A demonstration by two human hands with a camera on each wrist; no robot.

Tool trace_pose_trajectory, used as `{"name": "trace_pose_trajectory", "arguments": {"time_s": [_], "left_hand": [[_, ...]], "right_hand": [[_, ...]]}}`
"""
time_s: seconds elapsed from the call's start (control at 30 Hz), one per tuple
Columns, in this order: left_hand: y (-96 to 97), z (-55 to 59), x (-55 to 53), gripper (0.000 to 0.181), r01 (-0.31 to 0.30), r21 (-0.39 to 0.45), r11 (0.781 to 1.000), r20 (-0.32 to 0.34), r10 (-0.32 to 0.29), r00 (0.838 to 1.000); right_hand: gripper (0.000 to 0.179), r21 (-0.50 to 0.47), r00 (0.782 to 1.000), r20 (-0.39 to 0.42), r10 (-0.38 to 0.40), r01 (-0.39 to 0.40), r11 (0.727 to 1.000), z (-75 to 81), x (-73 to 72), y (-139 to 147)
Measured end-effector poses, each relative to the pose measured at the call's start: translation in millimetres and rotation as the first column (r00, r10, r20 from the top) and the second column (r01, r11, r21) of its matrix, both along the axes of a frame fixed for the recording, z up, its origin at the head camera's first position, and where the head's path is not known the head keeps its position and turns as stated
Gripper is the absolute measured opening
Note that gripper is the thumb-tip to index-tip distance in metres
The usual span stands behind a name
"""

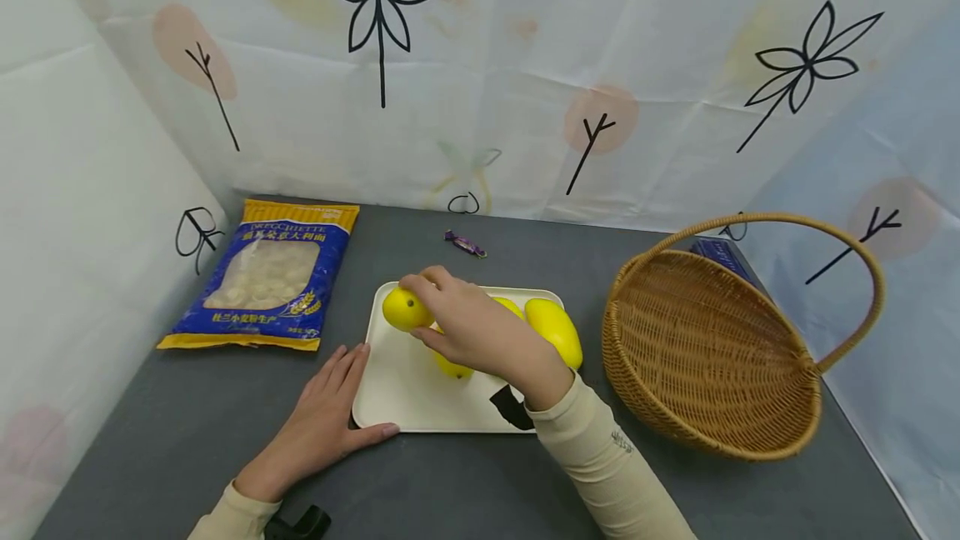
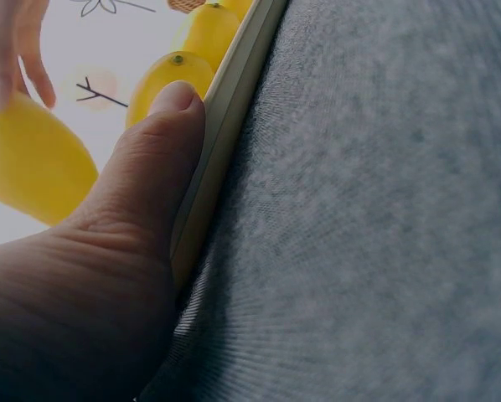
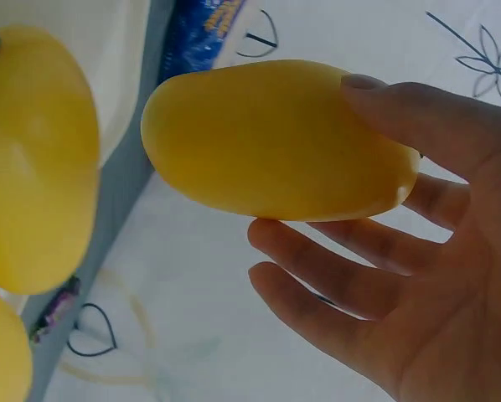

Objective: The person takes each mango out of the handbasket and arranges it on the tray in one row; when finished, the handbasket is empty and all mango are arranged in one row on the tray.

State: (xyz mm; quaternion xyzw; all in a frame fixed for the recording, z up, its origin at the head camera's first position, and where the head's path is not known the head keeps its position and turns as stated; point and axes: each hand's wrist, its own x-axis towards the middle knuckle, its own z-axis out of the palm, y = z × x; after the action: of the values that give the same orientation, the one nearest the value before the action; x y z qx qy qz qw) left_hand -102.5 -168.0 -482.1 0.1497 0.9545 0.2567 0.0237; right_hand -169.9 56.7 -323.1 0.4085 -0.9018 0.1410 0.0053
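Note:
My right hand (image 1: pixel 480 327) grips a yellow mango (image 1: pixel 407 309) above the left part of a cream tray (image 1: pixel 382 394). Seen from the right wrist, the thumb presses one side of this mango (image 3: pixel 276 142) and the fingers support the other. More mangoes lie on the tray: one (image 1: pixel 553 332) at its right end, another (image 1: pixel 453 367) partly under my right hand, and a third (image 1: pixel 510 305) mostly hidden behind it. With fingers extended, my left hand (image 1: pixel 322 415) rests at the tray's near left corner, its thumb along the rim in the left wrist view.
A blue and yellow pasta bag (image 1: pixel 262 273) lies left of the tray. Behind the tray is a purple wrapped candy (image 1: pixel 465 243). To the right stands a wicker basket (image 1: pixel 712 357) with a tall handle, and a dark blue packet (image 1: pixel 722 257) shows behind it.

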Motion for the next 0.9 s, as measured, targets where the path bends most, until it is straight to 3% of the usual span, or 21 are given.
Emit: {"name": "trace_pose_trajectory", "arguments": {"time_s": [0.4,0.7,0.9], "left_hand": [[3.3,5.0,1.6,0.111,0.0,-0.003,1.0,-0.018,0.0,1.0],[2.9,2.9,1.7,0.111,-0.001,0.0,1.0,-0.025,0.001,1.0],[2.2,2.2,2.2,0.11,0.002,0.005,1.0,-0.044,-0.002,0.999]], "right_hand": [[0.048,0.199,0.996,-0.072,-0.057,0.071,0.977,-33.9,-11.0,-23],[0.051,0.275,0.988,-0.131,-0.087,0.12,0.954,-40.9,-3.5,-31],[0.056,0.332,0.97,-0.238,-0.056,0.135,0.934,-50.9,7.6,-34]]}}
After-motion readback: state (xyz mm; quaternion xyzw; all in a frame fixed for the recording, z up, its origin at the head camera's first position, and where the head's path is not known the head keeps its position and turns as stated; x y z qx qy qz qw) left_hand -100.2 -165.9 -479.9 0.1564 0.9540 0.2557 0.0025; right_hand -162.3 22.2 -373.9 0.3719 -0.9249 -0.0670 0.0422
